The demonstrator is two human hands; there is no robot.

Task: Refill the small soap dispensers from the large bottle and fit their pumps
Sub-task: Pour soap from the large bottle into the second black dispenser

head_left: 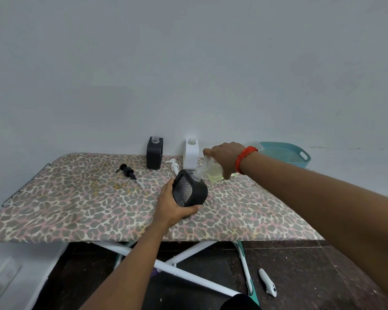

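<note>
Clasping the tilted black dispenser (194, 193), the left grip (173, 208) sits just before the right grip (226, 158), which clutches the large bottle (214, 173).

Soft, even, rather dim light; the wall (188, 63) behind the tabletop (76, 198) looks flat grey; shadows on the tabletop are faint; its edges bow from wide-angle distortion; the floor (300, 265) beneath lies darker; detail slightly soft.

No writing, brand, number or sign can be read: nothing legible shows on the black dispenser (194, 191) held in the left hand (173, 205), the large bottle (213, 172) gripped by the right hand (226, 157), or the white dispenser (191, 154) behind them
</note>
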